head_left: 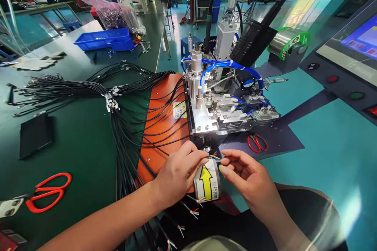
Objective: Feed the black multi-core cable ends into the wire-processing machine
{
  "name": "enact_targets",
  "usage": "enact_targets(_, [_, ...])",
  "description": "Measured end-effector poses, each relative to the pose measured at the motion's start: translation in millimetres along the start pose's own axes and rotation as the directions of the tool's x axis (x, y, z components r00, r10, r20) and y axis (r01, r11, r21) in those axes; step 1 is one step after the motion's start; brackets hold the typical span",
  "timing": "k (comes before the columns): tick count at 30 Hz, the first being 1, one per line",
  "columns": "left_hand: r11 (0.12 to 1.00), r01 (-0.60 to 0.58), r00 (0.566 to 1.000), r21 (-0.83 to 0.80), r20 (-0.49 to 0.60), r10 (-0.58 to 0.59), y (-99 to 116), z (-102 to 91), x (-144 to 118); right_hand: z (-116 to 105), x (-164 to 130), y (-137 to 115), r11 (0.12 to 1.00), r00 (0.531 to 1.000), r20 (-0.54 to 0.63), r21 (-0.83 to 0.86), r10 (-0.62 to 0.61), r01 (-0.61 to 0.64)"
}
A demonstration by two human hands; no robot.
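My left hand (178,168) is closed, its thumb and fingers pinching a black cable close to its stripped end. Thin coloured wires (215,156) stick out past those fingertips. My right hand (249,176) is just right of the wires, fingers curled and thumb apart from the index finger, with nothing visible between them. Below the wires is a round metal drum (218,184) with a white label and a yellow arrow (205,182). More cable ends with fanned coloured wires (194,213) hang below my left forearm. A machine with metal cylinders (232,110) and blue air tubes (226,64) stands just beyond my hands.
A large bundle of black cables (67,88) crosses the green table (85,133) and an orange plate (161,104). Red-handled scissors (48,192) lie left; another red-handled pair (257,143) lies by the machine. A blue bin (103,40), solder spool (288,43) and control panel (347,70) stand around.
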State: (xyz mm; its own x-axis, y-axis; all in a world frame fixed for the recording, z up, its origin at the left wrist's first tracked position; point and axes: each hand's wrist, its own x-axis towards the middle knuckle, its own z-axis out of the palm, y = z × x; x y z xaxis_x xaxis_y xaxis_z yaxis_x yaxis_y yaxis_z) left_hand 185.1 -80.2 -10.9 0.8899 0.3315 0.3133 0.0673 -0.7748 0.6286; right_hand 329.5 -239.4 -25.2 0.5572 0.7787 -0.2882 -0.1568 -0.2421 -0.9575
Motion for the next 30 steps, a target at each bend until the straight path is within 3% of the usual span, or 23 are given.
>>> enact_targets(5, [0.999,0.005,1.000,0.039,-0.015,-0.004,-6,6.6,-4,4,-2,-3,0.957,0.985,-0.047,-0.249,-0.166,0.149])
enact_targets(9, [0.986,-0.023,0.999,0.168,0.045,0.015,-5,8.5,-4,8,0,-6,0.847,0.930,-0.014,-0.417,-0.368,0.329])
enact_targets(12, [0.974,-0.039,0.997,0.225,0.077,0.022,-3,7.6,-3,10,3,-10,0.769,0.890,0.025,-0.493,-0.455,0.407])
enact_targets(24, [0.955,-0.103,0.994,0.279,0.070,0.087,-3,9.4,-4,8,13,-14,0.560,0.767,0.216,-0.570,-0.604,0.601])
enact_targets(30, [0.955,-0.105,0.994,0.278,0.063,0.091,-3,8.8,-4,6,14,-9,0.513,0.769,0.263,-0.616,-0.582,0.598])
